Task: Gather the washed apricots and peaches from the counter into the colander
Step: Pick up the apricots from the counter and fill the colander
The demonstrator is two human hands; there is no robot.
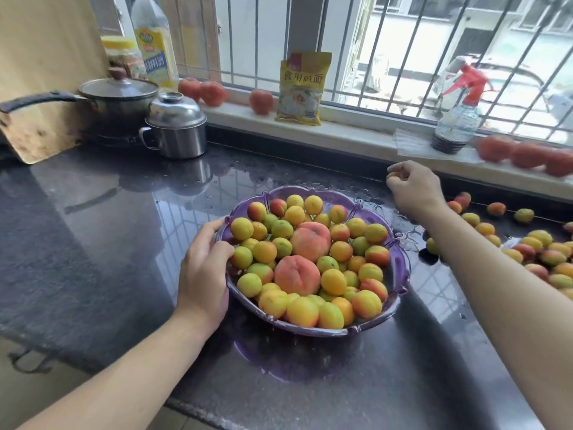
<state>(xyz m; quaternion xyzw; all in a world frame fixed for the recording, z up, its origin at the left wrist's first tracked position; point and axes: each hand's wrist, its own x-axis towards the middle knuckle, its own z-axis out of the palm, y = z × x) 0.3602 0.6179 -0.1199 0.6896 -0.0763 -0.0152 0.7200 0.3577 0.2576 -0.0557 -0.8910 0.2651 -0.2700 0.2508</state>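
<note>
We see the purple colander (400,268) on the wet dark counter (93,228), heaped with apricots and 2 peaches (297,275). Our left hand (204,268) grips its near-left rim, while our right hand (414,187), fingers curled, pinches what looks like a small apricot (393,175) beyond it. More apricots (539,243) lie loose on the counter at right.

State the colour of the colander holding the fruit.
Translucent purple; the colander shows best in the head view.

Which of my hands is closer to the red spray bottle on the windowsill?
Right. Your right hand is just below-left of the spray bottle, near the counter's back edge; your left hand grips the purple colander's left rim, far off.
</note>
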